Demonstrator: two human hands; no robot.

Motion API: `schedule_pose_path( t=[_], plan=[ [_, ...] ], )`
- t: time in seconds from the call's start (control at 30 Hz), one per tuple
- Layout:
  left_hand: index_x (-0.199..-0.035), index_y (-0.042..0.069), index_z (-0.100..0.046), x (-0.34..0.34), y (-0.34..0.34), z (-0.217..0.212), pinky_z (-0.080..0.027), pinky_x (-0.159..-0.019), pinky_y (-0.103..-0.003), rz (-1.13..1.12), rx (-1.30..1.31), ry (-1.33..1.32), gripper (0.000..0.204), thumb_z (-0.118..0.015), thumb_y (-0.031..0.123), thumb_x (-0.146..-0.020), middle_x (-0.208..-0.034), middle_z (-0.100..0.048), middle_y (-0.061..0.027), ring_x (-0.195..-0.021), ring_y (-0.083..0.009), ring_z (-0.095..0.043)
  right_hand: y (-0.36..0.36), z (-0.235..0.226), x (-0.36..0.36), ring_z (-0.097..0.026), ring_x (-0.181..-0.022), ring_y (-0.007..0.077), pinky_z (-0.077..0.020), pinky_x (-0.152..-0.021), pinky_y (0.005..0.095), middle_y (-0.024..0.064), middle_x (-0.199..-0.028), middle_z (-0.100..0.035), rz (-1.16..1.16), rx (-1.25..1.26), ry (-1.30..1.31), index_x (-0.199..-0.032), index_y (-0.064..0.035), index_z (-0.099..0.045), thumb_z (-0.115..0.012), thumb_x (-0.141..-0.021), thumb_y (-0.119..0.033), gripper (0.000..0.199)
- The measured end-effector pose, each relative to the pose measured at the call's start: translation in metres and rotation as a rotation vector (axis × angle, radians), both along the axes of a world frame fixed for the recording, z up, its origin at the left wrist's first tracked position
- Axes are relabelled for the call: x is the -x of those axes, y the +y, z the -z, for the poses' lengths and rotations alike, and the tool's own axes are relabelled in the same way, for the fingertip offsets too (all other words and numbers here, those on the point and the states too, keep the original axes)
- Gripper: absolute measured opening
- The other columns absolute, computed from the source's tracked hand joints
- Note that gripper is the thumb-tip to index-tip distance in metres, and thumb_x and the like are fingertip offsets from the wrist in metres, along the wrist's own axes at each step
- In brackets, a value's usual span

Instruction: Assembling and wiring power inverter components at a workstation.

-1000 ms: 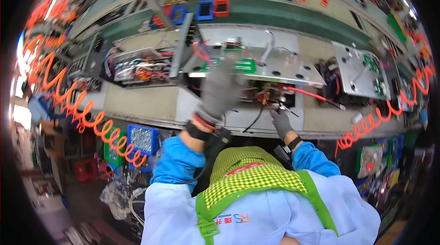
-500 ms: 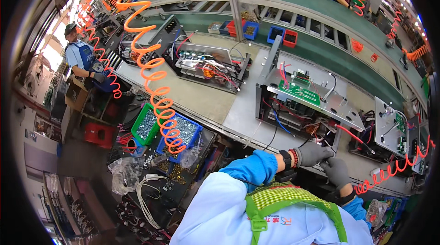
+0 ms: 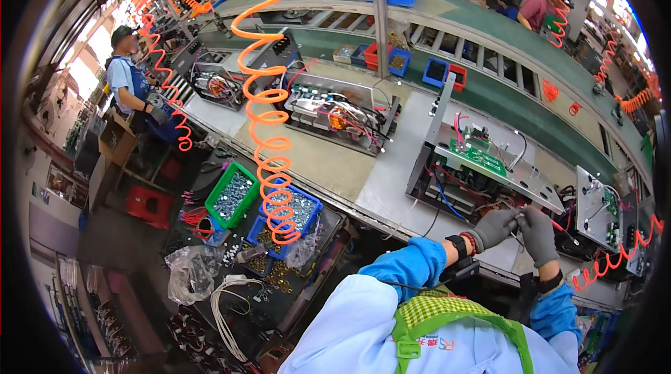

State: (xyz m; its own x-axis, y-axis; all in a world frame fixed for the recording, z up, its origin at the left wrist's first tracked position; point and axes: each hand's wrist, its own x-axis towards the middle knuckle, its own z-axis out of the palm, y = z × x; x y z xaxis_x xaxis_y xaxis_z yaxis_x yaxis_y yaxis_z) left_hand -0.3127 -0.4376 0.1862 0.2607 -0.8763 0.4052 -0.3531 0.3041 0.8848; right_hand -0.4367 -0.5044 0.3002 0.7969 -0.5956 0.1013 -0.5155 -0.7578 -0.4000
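Observation:
Both my hands wear grey gloves and meet fingertip to fingertip at the front edge of the bench. My left hand (image 3: 493,228), with a red bead bracelet and black band at the wrist, is closed in a pinch. My right hand (image 3: 537,235) is also pinched, its fingers pointing up against the left ones. What lies between the fingertips is too small to make out. Just beyond them stands an open metal chassis (image 3: 453,196) with a green circuit board (image 3: 482,159) on its top plate. A thick red cable (image 3: 553,224) runs behind my right hand.
More open chassis stand along the bench, one with a copper coil (image 3: 337,119), another at right (image 3: 593,210). An orange coiled hose (image 3: 268,117) hangs left of centre. Left of me are a green bin (image 3: 231,196) and a blue bin (image 3: 297,207) of metal parts. A co-worker (image 3: 129,80) stands far left.
My hands have risen a little, toward the chassis, and the right hand's fingers now point upward. The whole view has shifted, so the bench sits farther right.

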Motion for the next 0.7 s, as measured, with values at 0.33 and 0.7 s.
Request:
schedule_pose_path(
  t=[0.33, 0.7],
  plan=[
    [-0.117, 0.002, -0.066, -0.017, -0.007, -0.001, -0.051, -0.078, -0.027, -0.08, -0.135, 0.351, 0.03, -0.056, 0.022, -0.097, -0.099, -0.069, -0.0061, -0.087, -0.0111, -0.063, -0.009, 0.058, -0.014, -0.065, -0.079, 0.0298, -0.0515, -0.073, 0.0389, 0.0148, -0.092, -0.068, 0.111, -0.079, -0.381, -0.108, -0.0014, -0.063, -0.058, -0.094, -0.026, 0.029],
    [-0.088, -0.001, -0.066, -0.005, -0.059, 0.011, -0.041, -0.053, -0.025, -0.206, -0.363, 0.628, 0.033, -0.054, 0.028, -0.099, -0.07, -0.061, -0.0022, -0.058, -0.0081, -0.052, -0.093, -0.012, -0.009, -0.062, -0.103, 0.0363, -0.0493, -0.085, 0.0431, 0.0198, -0.113, -0.063, -0.071, 0.131, -0.03, -0.134, -0.0053, -0.05, -0.067, -0.085, -0.028, 0.057]
  ],
)
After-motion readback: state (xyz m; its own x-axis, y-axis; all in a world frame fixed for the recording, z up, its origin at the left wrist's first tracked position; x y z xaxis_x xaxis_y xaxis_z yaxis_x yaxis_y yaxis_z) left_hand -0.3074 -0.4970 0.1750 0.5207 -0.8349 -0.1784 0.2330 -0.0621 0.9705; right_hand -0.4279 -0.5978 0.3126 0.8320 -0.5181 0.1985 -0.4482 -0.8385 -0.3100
